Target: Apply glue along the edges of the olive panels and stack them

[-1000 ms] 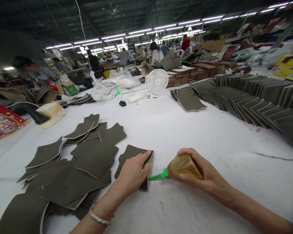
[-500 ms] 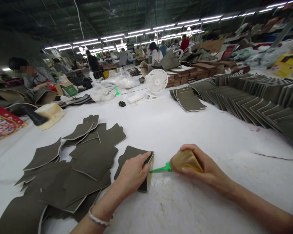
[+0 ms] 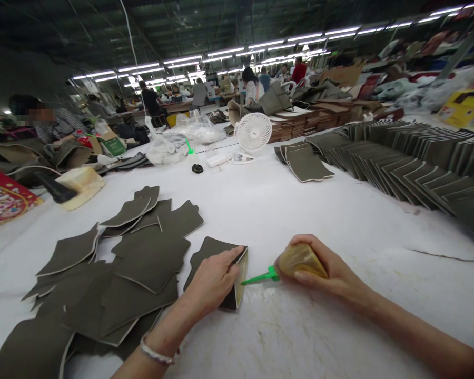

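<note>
My left hand (image 3: pixel 217 276) lies on a dark olive panel (image 3: pixel 207 250), index finger stretched along its top and thumb apart from it, pressing it to the table. Along the panel's right edge runs a pale yellowish strip (image 3: pixel 242 273). My right hand (image 3: pixel 327 268) is wrapped round a squeeze bottle (image 3: pixel 302 261) of amber liquid that looks like glue. Its thin green nozzle (image 3: pixel 260 275) points left, with the tip at the strip, near my left thumb. Left of my left hand spreads a loose heap of similar dark panels (image 3: pixel 150 258).
A long fanned row of dark panels (image 3: pixel 403 163) lies at the right. Toward the back stand a small white fan (image 3: pixel 253 131) and plastic bags (image 3: pixel 168 150). A pale block with a black handle (image 3: pixel 81 187) sits at left. A person (image 3: pixel 55 123) works beyond it.
The nozzle tip has slid slightly down along the strip, toward me. My left hand stays almost in place on the panel.
</note>
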`<state>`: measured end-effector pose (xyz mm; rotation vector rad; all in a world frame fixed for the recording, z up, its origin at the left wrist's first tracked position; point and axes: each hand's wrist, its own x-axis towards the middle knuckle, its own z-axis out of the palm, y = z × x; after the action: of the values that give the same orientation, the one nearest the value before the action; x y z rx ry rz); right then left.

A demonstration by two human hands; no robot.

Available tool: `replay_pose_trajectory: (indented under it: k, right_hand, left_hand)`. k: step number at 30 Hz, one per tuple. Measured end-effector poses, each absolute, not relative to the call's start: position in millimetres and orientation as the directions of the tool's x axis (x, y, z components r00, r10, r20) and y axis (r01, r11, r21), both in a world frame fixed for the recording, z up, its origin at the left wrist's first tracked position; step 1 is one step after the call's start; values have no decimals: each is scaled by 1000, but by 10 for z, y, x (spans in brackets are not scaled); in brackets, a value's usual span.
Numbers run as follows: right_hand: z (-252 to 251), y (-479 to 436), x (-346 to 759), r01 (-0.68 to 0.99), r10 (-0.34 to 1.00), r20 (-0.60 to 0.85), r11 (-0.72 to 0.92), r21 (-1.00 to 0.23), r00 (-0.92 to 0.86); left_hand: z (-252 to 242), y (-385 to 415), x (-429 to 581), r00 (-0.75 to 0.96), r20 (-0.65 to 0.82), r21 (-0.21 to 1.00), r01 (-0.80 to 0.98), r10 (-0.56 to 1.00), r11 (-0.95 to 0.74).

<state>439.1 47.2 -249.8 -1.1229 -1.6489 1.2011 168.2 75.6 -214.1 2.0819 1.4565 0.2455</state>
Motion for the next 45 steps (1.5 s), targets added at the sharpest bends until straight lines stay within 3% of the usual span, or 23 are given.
replay_pose_trajectory:
  k: [11, 17, 22, 25, 35, 40, 45]
  right_hand:
    - [-2512, 652, 4424, 321, 930, 335, 366, -873, -151]
    - [-2498, 575, 4395, 317, 965, 196, 244, -917, -175]
    - [-2466, 618, 4355, 371, 969, 242, 246, -896, -59]
    - [-2475, 558, 4328, 386, 980, 186, 197, -901, -67]
    - [-2428, 174, 4193, 186, 978, -56, -18, -982, -203]
    - [-2398, 316, 4332, 53, 993, -100, -97, -994, -56]
    - [-2443, 370, 4403, 86, 999, -35, -34, -996, -10]
  left_hand:
    - [-2158, 787, 1661, 369, -199, 589, 786, 908, -190]
    - [-2181, 791, 1660, 370, -189, 576, 792, 910, -202]
    - [-2168, 780, 1674, 357, -197, 559, 806, 913, -195]
    - [-2150, 779, 1688, 357, -195, 565, 802, 913, -193]
    - [-2153, 737, 1701, 322, -174, 597, 786, 931, -161]
    - [-2339, 778, 1584, 250, -271, 772, 634, 930, 55]
    - [-2447, 809, 1495, 173, -262, 799, 591, 949, 112]
